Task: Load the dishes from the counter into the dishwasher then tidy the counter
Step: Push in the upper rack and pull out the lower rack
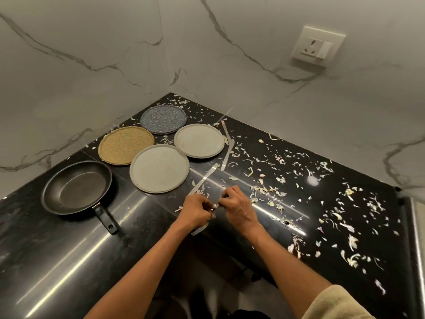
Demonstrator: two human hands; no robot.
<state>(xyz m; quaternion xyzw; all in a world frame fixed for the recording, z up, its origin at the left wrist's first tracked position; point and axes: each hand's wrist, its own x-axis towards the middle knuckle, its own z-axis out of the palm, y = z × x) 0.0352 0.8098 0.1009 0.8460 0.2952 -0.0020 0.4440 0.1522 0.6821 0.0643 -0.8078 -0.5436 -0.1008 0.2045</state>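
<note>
Both hands, left hand (196, 209) and right hand (239, 207), pinch scraps (215, 206) at the counter's (69, 249) front edge, near 4 plates (159, 168).

You won't find any readable text, label, brand, number or sign here — not on the 4 round plates, the black frying pan (77, 188), the flat metal utensils or the cream wall socket plate (318, 44).
</note>
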